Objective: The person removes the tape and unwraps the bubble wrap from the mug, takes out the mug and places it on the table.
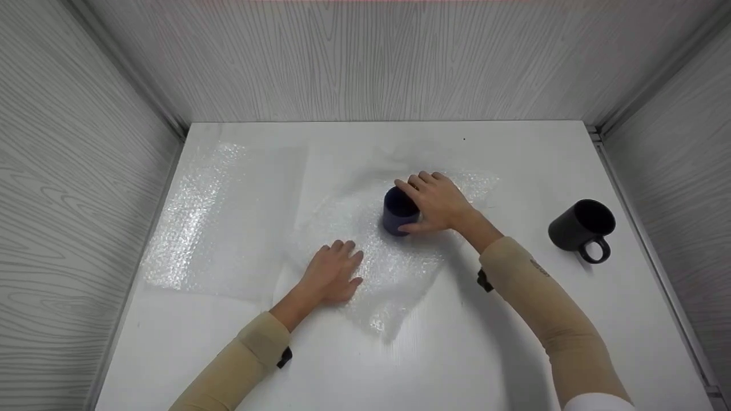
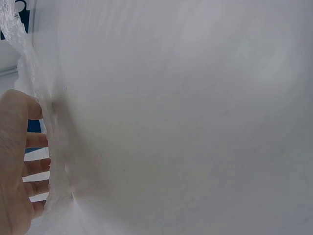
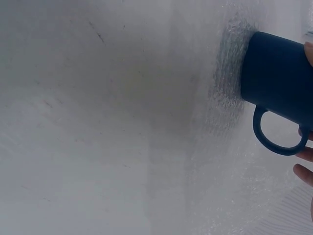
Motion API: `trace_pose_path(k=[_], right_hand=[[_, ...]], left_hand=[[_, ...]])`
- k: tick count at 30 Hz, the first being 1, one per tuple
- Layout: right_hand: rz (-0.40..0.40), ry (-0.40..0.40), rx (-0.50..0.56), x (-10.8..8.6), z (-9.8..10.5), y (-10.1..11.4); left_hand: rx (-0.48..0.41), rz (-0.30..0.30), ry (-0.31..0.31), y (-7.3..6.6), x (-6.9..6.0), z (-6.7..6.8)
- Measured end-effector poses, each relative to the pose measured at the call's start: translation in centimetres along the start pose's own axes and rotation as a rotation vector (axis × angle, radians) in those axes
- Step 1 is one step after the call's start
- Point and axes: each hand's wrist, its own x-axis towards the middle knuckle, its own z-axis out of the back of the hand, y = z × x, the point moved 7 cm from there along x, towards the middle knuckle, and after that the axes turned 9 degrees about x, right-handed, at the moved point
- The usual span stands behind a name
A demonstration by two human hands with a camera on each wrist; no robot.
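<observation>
A dark blue mug [image 1: 394,224] stands upright on a sheet of bubble wrap [image 1: 374,271] in the middle of the table. My right hand [image 1: 437,201] grips it near the rim, thumb on the near side and fingers across the far side. The right wrist view shows the mug's handle [image 3: 261,132] beside the lower fingers. With fingers spread, my left hand [image 1: 331,275] rests on the wrap's left part, just short of the mug. In the left wrist view its fingertips touch the wrap's edge [image 2: 56,142], and the mug shows partly behind them.
Another sheet of bubble wrap [image 1: 251,222] lies flat on the table's left side. A black mug [image 1: 574,228] stands at the right, its handle toward the near side. Grey wood-grain panels [image 1: 365,63] wall in the back and both sides of the white table [image 1: 365,377].
</observation>
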Motion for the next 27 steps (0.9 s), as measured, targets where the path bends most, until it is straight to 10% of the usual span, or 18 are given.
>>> trace_pose_path(k=[27], right_hand=[[0.005, -0.025, 0.023, 0.47, -0.43, 0.21]], left_hand=[[0.011, 0.006, 0.006, -0.05, -0.02, -0.17]])
